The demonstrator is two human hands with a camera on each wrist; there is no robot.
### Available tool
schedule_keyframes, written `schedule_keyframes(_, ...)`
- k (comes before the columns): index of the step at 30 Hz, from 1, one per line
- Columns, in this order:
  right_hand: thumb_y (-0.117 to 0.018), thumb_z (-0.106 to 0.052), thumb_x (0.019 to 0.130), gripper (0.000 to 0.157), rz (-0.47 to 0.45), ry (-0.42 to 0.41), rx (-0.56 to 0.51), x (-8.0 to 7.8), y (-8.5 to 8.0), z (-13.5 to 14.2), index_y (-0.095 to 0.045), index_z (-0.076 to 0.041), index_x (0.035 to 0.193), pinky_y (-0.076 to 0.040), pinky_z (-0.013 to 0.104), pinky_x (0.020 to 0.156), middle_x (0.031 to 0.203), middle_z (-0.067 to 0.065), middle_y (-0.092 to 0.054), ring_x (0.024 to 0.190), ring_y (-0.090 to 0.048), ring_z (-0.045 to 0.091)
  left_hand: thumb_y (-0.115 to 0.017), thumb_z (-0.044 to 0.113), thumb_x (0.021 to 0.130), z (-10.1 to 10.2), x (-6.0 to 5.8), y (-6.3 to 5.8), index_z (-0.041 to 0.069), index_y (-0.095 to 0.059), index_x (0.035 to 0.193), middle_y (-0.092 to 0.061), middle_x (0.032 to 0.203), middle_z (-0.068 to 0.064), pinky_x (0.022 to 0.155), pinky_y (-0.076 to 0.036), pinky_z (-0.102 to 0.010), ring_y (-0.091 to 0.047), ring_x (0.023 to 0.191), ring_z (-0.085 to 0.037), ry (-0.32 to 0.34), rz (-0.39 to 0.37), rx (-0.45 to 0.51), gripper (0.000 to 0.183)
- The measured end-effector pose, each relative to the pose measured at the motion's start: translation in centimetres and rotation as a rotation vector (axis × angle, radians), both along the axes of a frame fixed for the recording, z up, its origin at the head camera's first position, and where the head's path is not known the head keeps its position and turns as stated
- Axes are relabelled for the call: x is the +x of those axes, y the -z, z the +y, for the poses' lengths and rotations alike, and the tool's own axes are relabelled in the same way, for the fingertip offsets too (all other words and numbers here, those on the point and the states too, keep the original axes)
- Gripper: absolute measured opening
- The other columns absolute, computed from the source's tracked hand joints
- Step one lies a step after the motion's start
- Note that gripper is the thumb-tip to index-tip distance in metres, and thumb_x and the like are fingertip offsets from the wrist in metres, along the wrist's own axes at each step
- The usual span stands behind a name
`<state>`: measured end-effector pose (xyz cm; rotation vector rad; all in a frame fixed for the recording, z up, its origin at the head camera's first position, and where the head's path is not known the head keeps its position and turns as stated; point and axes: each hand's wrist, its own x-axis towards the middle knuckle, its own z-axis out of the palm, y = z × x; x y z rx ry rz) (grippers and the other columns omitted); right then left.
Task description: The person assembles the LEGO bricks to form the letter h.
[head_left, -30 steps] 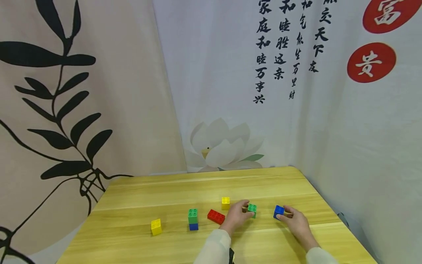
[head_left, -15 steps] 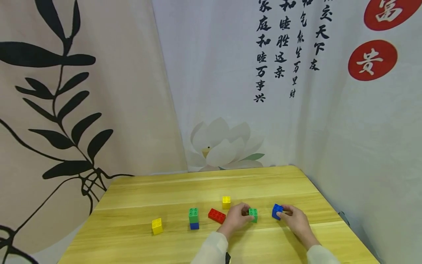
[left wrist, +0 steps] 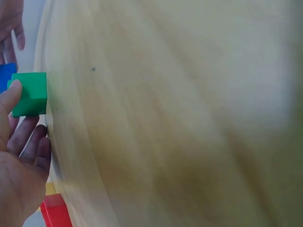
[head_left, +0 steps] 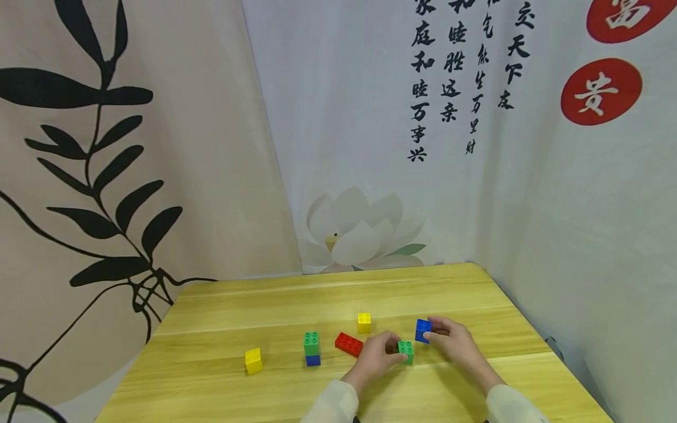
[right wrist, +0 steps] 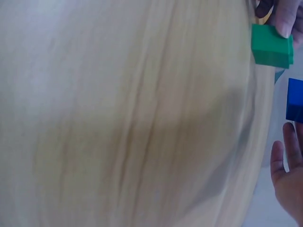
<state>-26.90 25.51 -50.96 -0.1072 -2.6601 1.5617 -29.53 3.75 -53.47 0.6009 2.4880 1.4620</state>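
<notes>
So the biggest thing in front of me is a pale fabric backdrop (head_left: 359,135) printed with a black leafy plant, a white lotus, dark vertical writing and red ovals with white characters. Below it is my yellowish wood-grain table (head_left: 222,329), with my arms in cream sleeves (head_left: 332,402) coming in from the near side. My left hand (head_left: 372,359) has a pinch grip, thumb and fingers, on a green plastic studded cube (head_left: 406,352), and my right hand (head_left: 457,343) is pinching a blue plastic studded cube (head_left: 422,331) the same way. The blue one is up near the green one, slightly tilted and a bit farther from me; they're close but not touching. Can't tell if the green one's underside meets the wood. Next down in size, a red rectangular plastic brick (head_left: 347,344) lies at an angle just left of my left hand. Left of that there's a little stack, a green studded block (head_left: 311,341) on top of a blue block (head_left: 313,360). Smallest are two yellow plastic cubes, one behind the red brick (head_left: 364,323), the other out on the far left (head_left: 253,361).
</notes>
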Motion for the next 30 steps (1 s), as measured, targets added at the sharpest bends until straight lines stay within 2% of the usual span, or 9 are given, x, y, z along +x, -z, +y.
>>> schedule_keyframes(7, -0.071, -0.023, 0.091, 0.046, 0.030, -0.074, -0.014, 0.2, -0.6, -0.7, -0.061, -0.004, 0.131, -0.055, 0.041, 0.092, 0.121, 0.013, -0.068, 0.116, -0.063, 0.032, -0.077, 0.021, 0.085, -0.5, 0.6, -0.1, 0.014, -0.068, 0.106, -0.069, 0.096, 0.007, 0.078, -0.054, -0.024, -0.060, 0.086, -0.004, 0.007, -0.009, 0.007, 0.024)
schedule_keyframes(17, -0.068, -0.028, 0.093, 0.050, 0.027, -0.277, -0.072, 0.4, -0.6, -1.0, -0.057, 0.000, 0.133, -0.057, 0.033, 0.087, 0.126, 0.020, -0.065, 0.114, -0.063, 0.032, -0.078, 0.024, 0.084, -0.7, 0.7, 0.0, 0.015, -0.070, 0.105, -0.071, 0.098, 0.005, 0.081, -0.054, -0.028, -0.061, 0.087, -0.004, 0.007, 0.005, 0.003, 0.025)
schedule_keyframes(20, -0.068, -0.030, 0.092, 0.051, 0.023, -0.303, -0.066, 0.4, -0.4, -1.2, -0.058, -0.001, 0.132, -0.057, 0.032, 0.086, 0.126, 0.019, -0.065, 0.113, -0.063, 0.030, -0.078, 0.024, 0.084, -0.7, 0.6, 0.0, 0.014, -0.070, 0.107, -0.072, 0.099, 0.005, 0.082, -0.055, -0.029, -0.062, 0.088, -0.005, 0.007, 0.002, 0.007, 0.026)
schedule_keyframes(25, -0.068, -0.030, 0.092, 0.052, 0.009, -0.340, -0.088, 0.5, -0.3, -1.5, -0.058, 0.001, 0.132, -0.057, 0.039, 0.090, 0.127, 0.021, -0.064, 0.114, -0.062, 0.032, -0.077, 0.023, 0.085, -0.7, 0.5, 0.2, 0.012, -0.070, 0.111, -0.073, 0.102, 0.004, 0.084, -0.056, -0.031, -0.064, 0.090, -0.005, 0.021, 0.004, 0.014, 0.029)
schedule_keyframes(30, -0.069, -0.030, 0.092, 0.052, -0.007, -0.337, -0.096, 0.6, -0.3, -1.7, -0.057, 0.001, 0.133, -0.057, 0.041, 0.090, 0.127, 0.020, -0.064, 0.114, -0.062, 0.031, -0.078, 0.022, 0.084, -0.6, 0.5, 0.4, 0.011, -0.070, 0.111, -0.073, 0.101, 0.003, 0.083, -0.056, -0.030, -0.065, 0.089, -0.006, 0.015, 0.010, 0.010, 0.030)
